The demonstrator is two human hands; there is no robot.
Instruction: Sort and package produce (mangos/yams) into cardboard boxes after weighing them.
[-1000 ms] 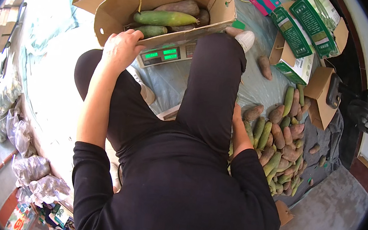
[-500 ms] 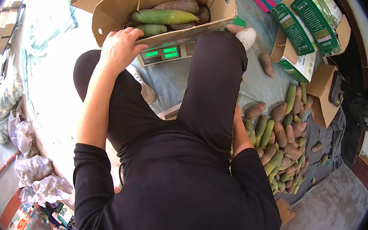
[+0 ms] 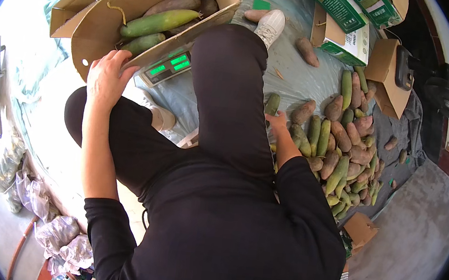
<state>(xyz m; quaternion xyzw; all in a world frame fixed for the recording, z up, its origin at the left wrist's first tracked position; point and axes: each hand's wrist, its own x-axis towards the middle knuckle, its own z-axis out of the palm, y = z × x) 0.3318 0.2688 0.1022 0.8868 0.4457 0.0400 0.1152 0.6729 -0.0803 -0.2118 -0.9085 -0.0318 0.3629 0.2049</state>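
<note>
With twelve at the top edge of the head view, the person's right hand (image 3: 278,122) is at two o'clock from the middle, just beside the person's knee. Its grip is closed around the six o'clock end of a short green vegetable (image 3: 272,104), whose other end points to twelve above a plastic sheet (image 3: 296,82).

The left hand (image 3: 106,77) is at ten o'clock, its fingers over the near rim of an open cardboard box (image 3: 96,33) and its thumb spread away from them; I cannot tell whether the grip pinches the cardboard. Inside the box, a long green vegetable (image 3: 159,23) lies above a shorter green one (image 3: 144,43), with brown vegetables (image 3: 173,3) toward one o'clock from them. Two yellow cords hang at its walls. Just below the near wall, a scale (image 3: 169,68) shows its lit green display.

At three o'clock, near the right hand, spreads a pile of green and brown vegetables (image 3: 340,134). A single brown vegetable (image 3: 307,51) lies apart at one o'clock, near a white shoe (image 3: 270,27). A black fan (image 3: 448,92) stands between two and three o'clock, and plastic bags (image 3: 59,232) are at eight.
</note>
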